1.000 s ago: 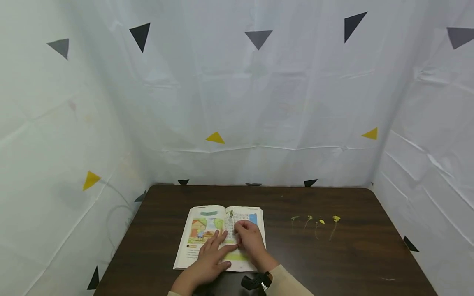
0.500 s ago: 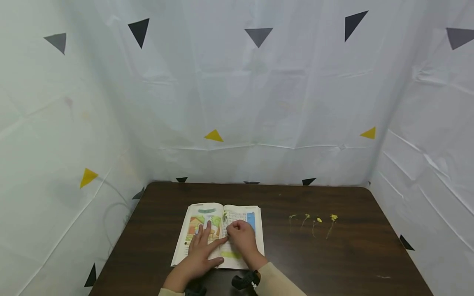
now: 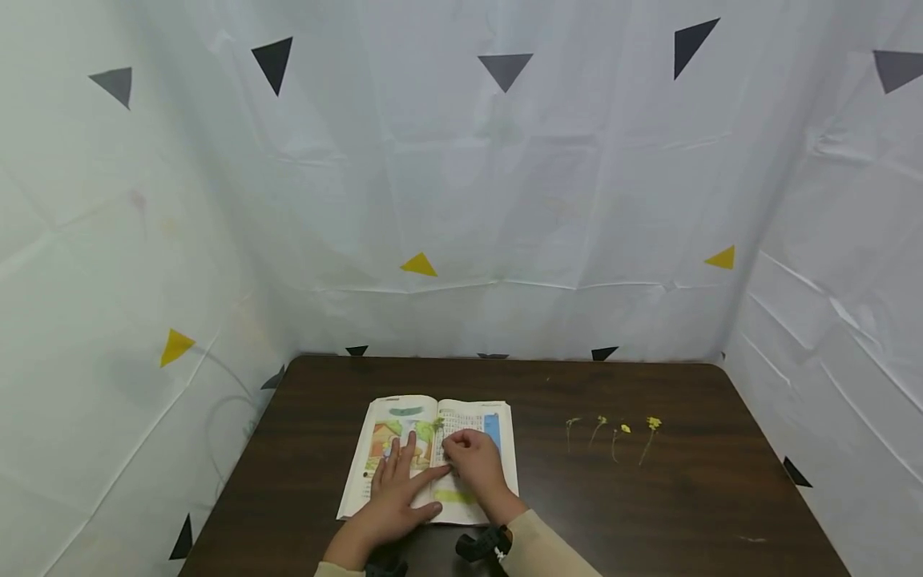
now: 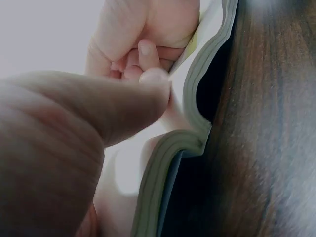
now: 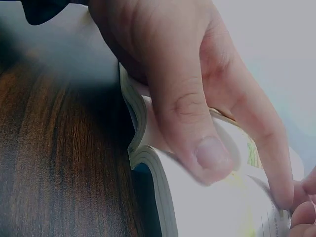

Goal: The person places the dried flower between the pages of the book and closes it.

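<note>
An open book (image 3: pixel 476 414) with illustrated pages lies on the table. My left hand (image 3: pixel 392 501) rests spread on its left page, index finger reaching over the centre fold toward the right hand. In the left wrist view its thumb (image 4: pixel 118 101) sits over the near end of the fold. My right hand (image 3: pixel 477 469) is on the right page with fingers curled, pinching the stem of a small green flower sprig (image 3: pixel 438 422). The sprig's head shows at the fold, above the fingertips; most of its stem is hidden. In the right wrist view, the right fingertips (image 5: pixel 303 215) meet the left index finger.
Several thin flower sprigs lie in a row right of the book, among them one with a yellow head (image 3: pixel 654 422). The dark wooden table (image 3: pixel 577 513) is enclosed by white sheeting (image 3: pixel 548 200) with triangles.
My left hand has shifted up and left on the left page, fingers now over the picture. The right hand has moved slightly left toward the fold, and the sprig's head now lies at the fold.
</note>
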A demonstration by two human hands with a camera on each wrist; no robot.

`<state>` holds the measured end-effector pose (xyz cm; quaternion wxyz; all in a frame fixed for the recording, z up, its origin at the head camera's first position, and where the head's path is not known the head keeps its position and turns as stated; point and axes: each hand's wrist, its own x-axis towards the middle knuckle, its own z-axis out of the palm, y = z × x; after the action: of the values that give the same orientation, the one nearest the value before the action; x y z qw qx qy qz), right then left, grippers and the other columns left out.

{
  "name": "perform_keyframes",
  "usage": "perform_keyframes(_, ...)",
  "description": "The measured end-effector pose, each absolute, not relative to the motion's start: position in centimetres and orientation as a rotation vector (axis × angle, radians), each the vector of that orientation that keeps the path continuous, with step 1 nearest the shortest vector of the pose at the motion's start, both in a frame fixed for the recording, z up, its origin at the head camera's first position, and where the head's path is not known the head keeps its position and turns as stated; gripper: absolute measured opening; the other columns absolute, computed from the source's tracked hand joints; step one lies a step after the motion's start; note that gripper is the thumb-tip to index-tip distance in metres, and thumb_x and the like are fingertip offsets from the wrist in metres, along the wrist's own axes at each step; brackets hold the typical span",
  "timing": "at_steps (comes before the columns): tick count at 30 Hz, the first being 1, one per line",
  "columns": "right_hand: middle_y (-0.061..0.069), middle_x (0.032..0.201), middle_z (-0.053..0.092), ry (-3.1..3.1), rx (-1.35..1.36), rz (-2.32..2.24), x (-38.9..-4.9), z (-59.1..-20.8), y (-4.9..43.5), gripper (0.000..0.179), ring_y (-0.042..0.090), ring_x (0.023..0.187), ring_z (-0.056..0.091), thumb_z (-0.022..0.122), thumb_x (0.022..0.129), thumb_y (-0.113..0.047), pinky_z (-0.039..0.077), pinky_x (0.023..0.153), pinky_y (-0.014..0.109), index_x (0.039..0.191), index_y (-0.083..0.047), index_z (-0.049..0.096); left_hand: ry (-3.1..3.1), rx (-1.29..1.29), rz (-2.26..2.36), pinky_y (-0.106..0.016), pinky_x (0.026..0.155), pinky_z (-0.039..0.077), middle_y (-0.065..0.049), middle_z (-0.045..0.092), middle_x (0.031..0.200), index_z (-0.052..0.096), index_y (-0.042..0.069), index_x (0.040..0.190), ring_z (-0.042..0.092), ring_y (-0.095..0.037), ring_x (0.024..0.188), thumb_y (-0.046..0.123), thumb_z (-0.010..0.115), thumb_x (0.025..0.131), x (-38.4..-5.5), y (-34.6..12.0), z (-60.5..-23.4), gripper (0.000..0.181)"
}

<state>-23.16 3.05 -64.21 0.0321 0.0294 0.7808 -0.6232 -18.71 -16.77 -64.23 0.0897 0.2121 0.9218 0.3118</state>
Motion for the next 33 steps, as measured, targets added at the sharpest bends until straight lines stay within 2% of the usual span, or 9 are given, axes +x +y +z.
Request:
perform_keyframes(4,0.004,0.076,0.074,2.441,0.055,-1.909,-23.2,-64.1,2.8,0.017,0.010,0.069,0.060,0.075,0.102,-0.021,0.051,0.066,0.025,0.096,-0.008,0.084,2.779,0.623,0.878,-0.083,0.125,0.003,-0.021,-0.003,0.184,0.059,0.037,0.157,-0.009,-0.057,0.167,0.058,0.073,0.100,-18.7,-16.7,-64.4,0.063)
perform_keyframes(10,0.005,0.078,0.074,2.439,0.013,-1.918,-23.2,-64.1,2.6,0.017,0.009,0.068,0.061,0.075,0.103,-0.021,0.052,0.065,0.024,0.099,-0.008,0.083,2.825,0.631,0.891,-0.082,0.125,0.005,-0.024,0.001,0.184,0.061,0.035,0.156,-0.004,-0.059,0.166,0.060,0.075,0.097,-18.6,-16.7,-64.2,0.065)
perform_keyframes(14,0.007,0.084,0.075,2.381,-0.024,-1.934,-22.9,-64.0,3.0,0.017,0.009,0.067,0.061,0.072,0.105,-0.020,0.051,0.061,0.024,0.107,-0.006,0.081,2.838,0.637,0.904,-0.083,0.123,0.005,-0.026,0.002,0.183,0.060,0.034,0.156,-0.004,-0.062,0.165,0.065,0.078,0.092,-18.5,-16.7,-64.2,0.074)
perform_keyframes(20,0.013,0.093,0.071,2.251,-0.083,-1.967,-22.1,-63.9,4.8,0.021,0.013,0.066,0.060,0.068,0.105,-0.013,0.049,0.053,0.026,0.122,-0.002,0.073,2.841,0.589,0.812,-0.080,0.127,0.005,-0.023,-0.001,0.184,0.054,0.038,0.161,-0.006,-0.057,0.167,0.071,0.077,0.090,-18.8,-16.3,-64.2,0.080)
perform_keyframes(25,0.008,0.090,0.068,2.426,-0.158,-1.797,-21.2,-63.4,7.6,0.021,0.011,0.063,0.057,0.075,0.097,-0.006,0.048,0.052,0.024,0.117,-0.003,0.075,2.826,0.572,0.787,-0.079,0.128,0.003,-0.020,-0.004,0.184,0.050,0.045,0.162,-0.009,-0.055,0.168,0.072,0.075,0.091,-18.9,-16.0,-64.3,0.080)
perform_keyframes(29,0.007,0.088,0.068,2.517,-0.234,-1.643,-20.6,-62.7,10.1,0.024,0.013,0.070,0.056,0.081,0.093,-0.006,0.046,0.060,0.025,0.116,-0.003,0.076,2.827,0.565,0.785,-0.078,0.129,0.002,-0.019,-0.005,0.185,0.048,0.047,0.163,-0.009,-0.054,0.168,0.075,0.073,0.091,-18.8,-15.9,-64.4,0.081)
perform_keyframes(33,0.005,0.091,0.064,2.621,-0.342,-1.411,-19.8,-62.5,12.2,0.034,0.014,0.076,0.055,0.088,0.090,-0.011,0.044,0.066,0.026,0.122,-0.007,0.075,2.824,0.555,0.793,-0.079,0.128,0.002,-0.020,-0.005,0.184,0.046,0.049,0.163,-0.010,-0.055,0.168,0.075,0.074,0.090,-18.6,-16.0,-64.5,0.083)
